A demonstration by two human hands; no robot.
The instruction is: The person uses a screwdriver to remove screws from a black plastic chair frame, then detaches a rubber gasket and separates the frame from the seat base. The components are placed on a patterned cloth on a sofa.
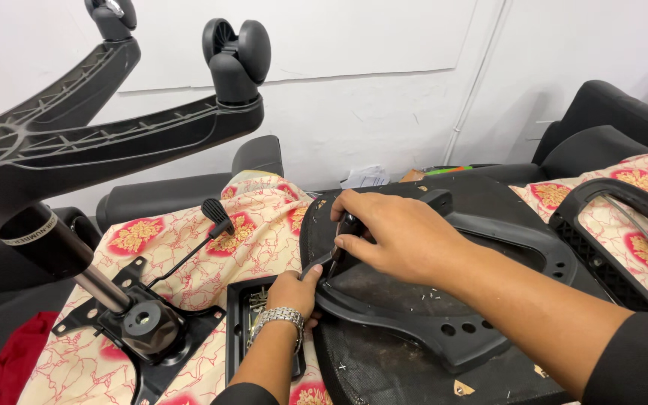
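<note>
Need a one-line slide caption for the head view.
Both hands, left hand and right hand, press a black armrest bracket onto an upturned chair seat.

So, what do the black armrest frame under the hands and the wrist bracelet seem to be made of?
The armrest frame looks like moulded black plastic: a matte, slightly grained surface with rounded edges and moulded holes. The bracelet on the left hand looks like polished metal, since its silver links shine, though plated plastic cannot be excluded.
</note>
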